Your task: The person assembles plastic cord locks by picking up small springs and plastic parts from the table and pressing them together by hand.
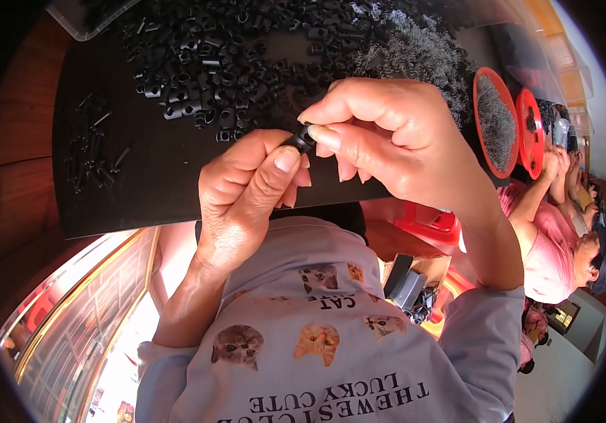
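Between the fingers of both hands, just in front of the pile, is a small black plastic cord lock (298, 142). My left hand (239, 187) is closed on its lower end, thumb on top. At the upper end, my right hand (405, 134) pinches with thumb and forefinger; anything tiny in that pinch is hidden. Beyond the hands spreads a heap of similar black cord lock bodies (222, 67). To its right lies a mound of fine grey metal springs (419, 60). Several thin black plungers (91, 158) are scattered at the left of the dark table (158, 187).
At the right stand a red bowl (512, 116) holding springs and a second red bowl (537, 144). A co-worker in pink (553, 243) sits beyond them. A clear plastic bin (86, 34) is at the far left. Below the table are a red stool (426, 225) and an open carton (435, 268).
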Motion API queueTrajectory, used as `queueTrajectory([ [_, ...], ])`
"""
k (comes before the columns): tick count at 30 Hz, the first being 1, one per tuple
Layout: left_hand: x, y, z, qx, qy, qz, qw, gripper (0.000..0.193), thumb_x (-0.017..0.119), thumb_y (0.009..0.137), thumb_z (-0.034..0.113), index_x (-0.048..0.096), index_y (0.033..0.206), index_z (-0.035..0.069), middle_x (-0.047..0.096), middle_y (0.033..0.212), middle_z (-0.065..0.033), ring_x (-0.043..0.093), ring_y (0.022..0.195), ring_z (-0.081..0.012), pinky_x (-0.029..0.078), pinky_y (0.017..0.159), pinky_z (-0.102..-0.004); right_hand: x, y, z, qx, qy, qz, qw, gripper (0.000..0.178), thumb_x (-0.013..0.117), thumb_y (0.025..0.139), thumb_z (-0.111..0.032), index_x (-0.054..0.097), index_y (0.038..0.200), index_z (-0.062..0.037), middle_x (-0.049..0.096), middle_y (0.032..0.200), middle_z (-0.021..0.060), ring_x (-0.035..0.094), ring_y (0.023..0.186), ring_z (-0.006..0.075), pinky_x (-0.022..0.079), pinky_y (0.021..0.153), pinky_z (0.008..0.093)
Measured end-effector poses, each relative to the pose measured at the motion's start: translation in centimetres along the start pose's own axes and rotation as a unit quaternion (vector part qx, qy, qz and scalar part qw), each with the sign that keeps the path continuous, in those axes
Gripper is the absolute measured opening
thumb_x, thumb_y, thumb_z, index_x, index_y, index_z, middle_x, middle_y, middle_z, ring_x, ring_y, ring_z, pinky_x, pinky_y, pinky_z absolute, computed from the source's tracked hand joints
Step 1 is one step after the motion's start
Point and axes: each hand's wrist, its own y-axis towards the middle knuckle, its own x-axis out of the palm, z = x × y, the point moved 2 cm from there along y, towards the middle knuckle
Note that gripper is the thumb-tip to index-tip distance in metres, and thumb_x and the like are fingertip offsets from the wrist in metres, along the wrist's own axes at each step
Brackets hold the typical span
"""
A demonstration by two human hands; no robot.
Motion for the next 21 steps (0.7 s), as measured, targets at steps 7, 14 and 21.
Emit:
queueTrajectory([
  [7, 0.2, 0.0, 0.1, -0.006, -0.013, 0.024, 1.000, 0.023, 0.056, 0.100, 0.020, 0.065, 0.096, 0.000, 0.062, 0.076, -0.0017, 0.050, 0.060, -0.0053, 0.042, 0.054, -0.0200, 0.4, 0.3, 1.0, -0.148, -0.125, 0.023, 0.981, 0.003, 0.059, 0.085, 0.003, 0.058, 0.082, 0.0011, 0.062, 0.070, 0.0150, 0.061, 0.057, 0.0303, 0.046, 0.049, 0.0358],
  [14, 0.2, 0.2, -0.1, 0.007, 0.010, 0.027, 1.000, 0.023, 0.056, 0.101, 0.020, 0.064, 0.095, -0.001, 0.062, 0.075, -0.0016, 0.050, 0.060, -0.0054, 0.042, 0.054, -0.0201, 1.0, -0.2, 1.2, -0.190, -0.176, 0.015, 0.966, 0.023, 0.061, 0.085, 0.010, 0.058, 0.106, 0.0022, 0.058, 0.075, 0.0073, 0.060, 0.059, 0.0153, 0.048, 0.051, 0.0266],
  [21, 0.3, 0.2, -0.1, 0.028, -0.035, 0.037, 0.998, 0.024, 0.056, 0.101, 0.020, 0.066, 0.099, -0.001, 0.063, 0.078, -0.0026, 0.054, 0.065, -0.0064, 0.046, 0.058, -0.0212, 2.3, -1.3, 0.9, -0.198, -0.255, 0.040, 0.946, 0.043, 0.075, 0.076, 0.001, 0.053, 0.114, 0.0039, 0.058, 0.079, 0.0088, 0.061, 0.064, 0.0206, 0.054, 0.058, 0.0310],
])
